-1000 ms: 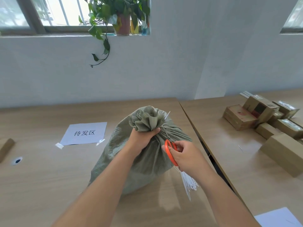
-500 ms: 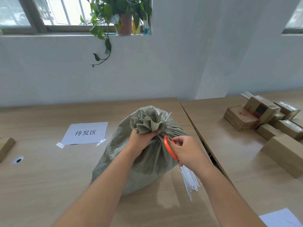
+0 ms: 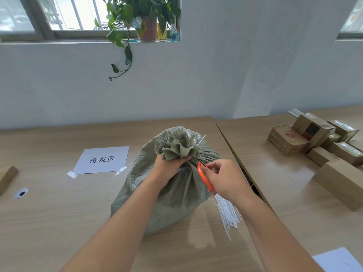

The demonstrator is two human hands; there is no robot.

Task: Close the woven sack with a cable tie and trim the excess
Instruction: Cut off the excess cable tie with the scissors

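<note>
Nearest the camera, on the tabletop [image 3: 49, 222], a green woven sack [image 3: 172, 195] is stood upright so that its tied mouth faces the wearer. A bundle of spare white cable ties [image 3: 228, 214] is laid just right of the sack's base, apparently kept within easy reach, and a corner of white paper [image 3: 341, 259] shows to the sack's near right.

At the sack's neck, the left hand [image 3: 170, 169] is clenched around the gathered fabric just below the ruffled mouth [image 3: 177, 146]; the bunch is judged to be held steady this way so that the tie sits still for cutting. The right hand [image 3: 224, 179] is closed on the orange handles of a pair of scissors [image 3: 205, 178], whose blades are pointed into the neck on the sack's right side. Whether the blades are apart or together cannot be told, as they are largely hidden. A thin white tail of the cable tie [image 3: 201, 140] is seen sticking up beside the ruffle, so the closing seems done and the trimming not yet finished.

Left of the sack, a printed paper sign [image 3: 102, 160] is taped flat to the tabletop. Well right of the sack, cardboard boxes [image 3: 306, 138] are stacked on a second tabletop [image 3: 261, 146]. Beyond the sack, a potted trailing plant [image 3: 137, 18] is set on the window ledge.
</note>
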